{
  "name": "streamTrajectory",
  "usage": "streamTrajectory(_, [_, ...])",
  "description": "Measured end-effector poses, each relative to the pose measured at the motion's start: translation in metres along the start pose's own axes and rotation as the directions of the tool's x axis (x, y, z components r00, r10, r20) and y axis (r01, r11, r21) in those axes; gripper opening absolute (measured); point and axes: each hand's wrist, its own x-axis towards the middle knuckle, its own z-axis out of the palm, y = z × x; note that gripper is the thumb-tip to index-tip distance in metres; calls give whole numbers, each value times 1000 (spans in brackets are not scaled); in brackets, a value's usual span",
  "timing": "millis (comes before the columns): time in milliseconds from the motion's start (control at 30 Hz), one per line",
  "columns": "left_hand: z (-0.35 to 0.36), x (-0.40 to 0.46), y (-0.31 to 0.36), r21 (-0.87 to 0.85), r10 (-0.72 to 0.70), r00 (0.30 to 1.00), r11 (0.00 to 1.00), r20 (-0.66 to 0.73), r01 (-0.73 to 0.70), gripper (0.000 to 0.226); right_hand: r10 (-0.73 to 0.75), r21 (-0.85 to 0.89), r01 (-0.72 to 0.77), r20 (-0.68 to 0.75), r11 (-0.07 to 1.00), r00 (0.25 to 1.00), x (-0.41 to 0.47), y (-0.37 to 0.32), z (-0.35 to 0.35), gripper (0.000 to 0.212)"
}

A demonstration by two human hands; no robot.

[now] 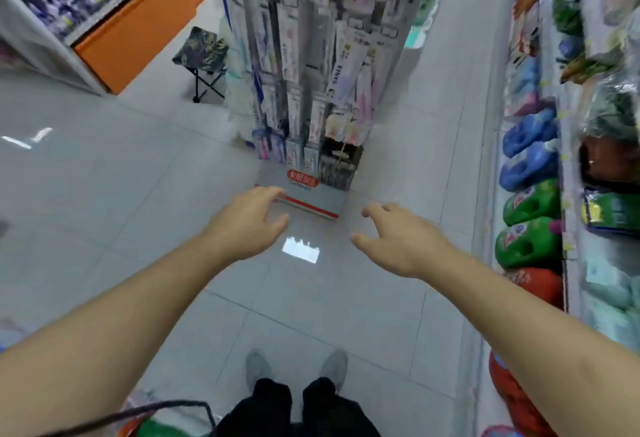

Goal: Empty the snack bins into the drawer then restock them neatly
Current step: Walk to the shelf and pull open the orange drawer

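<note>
Item: both hands empty, left hand & right hand held out, fingers loosely spread over floor. I saw no snack bins or drawer; best approach, I judged, was locating bins first.

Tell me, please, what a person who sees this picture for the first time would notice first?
First come the two bare hands, the left hand and the right hand, stretched out over the grey tiled floor, fingers loosely spread and holding nothing. Straight ahead stands a tall display rack hung with packaged goods. Along the right edge, blue and green detergent bottles fill a shelf, and a small folding stool stands left of the rack.
</note>
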Motion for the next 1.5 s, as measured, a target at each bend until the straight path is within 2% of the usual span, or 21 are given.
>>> streamTrajectory(133, [15,-20,-49,-76,-156,988,985,25,157,54,-42,-64,50,125,997,991,29,-20,17,63])
streamTrajectory(367, [1,-30,-137,-157,-311,950,938,17,310,53,-176,-127,199,168,972,970,97,-94,20,63])
streamTrajectory(533, [-39,-15,-211,-238,-334,942,915,4,326,52,-225,-162,252,167,954,960,149,-180,17,63])
streamTrajectory(800, [-130,23,-313,-271,-380,924,894,-41,356,49,-290,-157,315,162,936,943,231,-313,-22,60])
streamTrajectory(1033, [-186,93,-382,-309,-450,890,859,-73,408,47,-368,-131,396,197,909,909,342,-386,-60,61])
streamTrajectory(1300, [-254,170,-447,-369,-565,815,790,-128,490,48,-447,-181,506,287,843,847,473,-464,-115,60])
streamTrajectory(1500, [-312,228,-525,-393,-589,794,773,-152,498,48,-449,-205,515,296,833,843,566,-538,-150,60])
